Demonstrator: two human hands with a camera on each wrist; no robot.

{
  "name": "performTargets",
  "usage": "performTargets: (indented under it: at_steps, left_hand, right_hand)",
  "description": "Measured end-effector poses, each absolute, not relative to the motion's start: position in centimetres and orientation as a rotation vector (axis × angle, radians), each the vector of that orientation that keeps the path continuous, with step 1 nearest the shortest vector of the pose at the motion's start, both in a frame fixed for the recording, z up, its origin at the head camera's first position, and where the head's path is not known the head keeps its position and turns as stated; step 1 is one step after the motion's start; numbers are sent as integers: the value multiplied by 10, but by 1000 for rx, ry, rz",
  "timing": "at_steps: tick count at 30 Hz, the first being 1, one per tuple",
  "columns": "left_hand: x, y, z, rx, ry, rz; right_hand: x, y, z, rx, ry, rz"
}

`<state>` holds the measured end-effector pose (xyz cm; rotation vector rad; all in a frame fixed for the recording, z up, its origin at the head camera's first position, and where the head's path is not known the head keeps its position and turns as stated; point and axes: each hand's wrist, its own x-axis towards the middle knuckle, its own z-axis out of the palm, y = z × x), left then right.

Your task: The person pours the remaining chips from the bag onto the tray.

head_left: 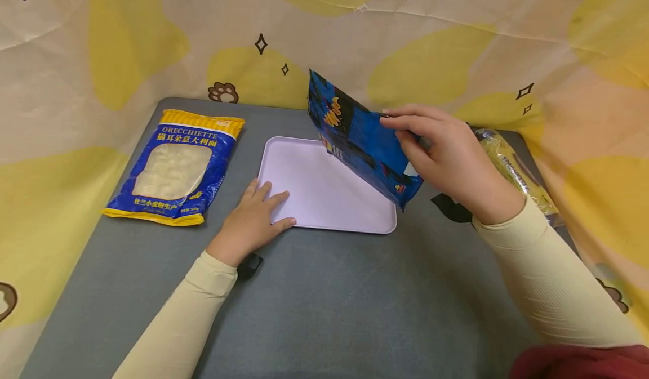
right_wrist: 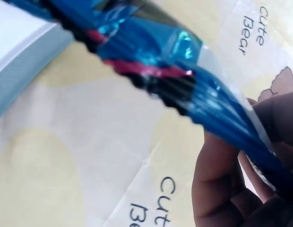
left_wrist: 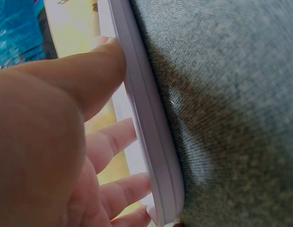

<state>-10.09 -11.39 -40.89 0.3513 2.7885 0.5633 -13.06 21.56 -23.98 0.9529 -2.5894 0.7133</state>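
My right hand (head_left: 451, 154) pinches a shiny blue and black packet (head_left: 362, 134) by its right end. The packet is tilted and held up over the right part of a pale lilac tray (head_left: 324, 199). In the right wrist view, thumb and fingers grip the crinkled blue packet (right_wrist: 151, 61) near its zigzag edge. My left hand (head_left: 248, 221) rests with spread fingers on the tray's near left corner. Seen from the left wrist, its thumb and fingertips touch the tray rim (left_wrist: 146, 109).
A blue and yellow bag of orecchiette pasta (head_left: 172, 170) lies left of the tray on the grey table (head_left: 324, 300). At the right table edge lies a yellowish clear pack (head_left: 522, 176), partly behind my right hand. A patterned cloth (head_left: 324, 30) hangs behind the table.
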Motion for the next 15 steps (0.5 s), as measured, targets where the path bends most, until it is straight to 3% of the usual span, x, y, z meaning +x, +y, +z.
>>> performTargets:
  at_steps: [15]
  left_hand:
    - [-100, -113, -406, 336, 2784, 554]
  right_hand:
    - [-156, 192, -257, 996, -2665, 759]
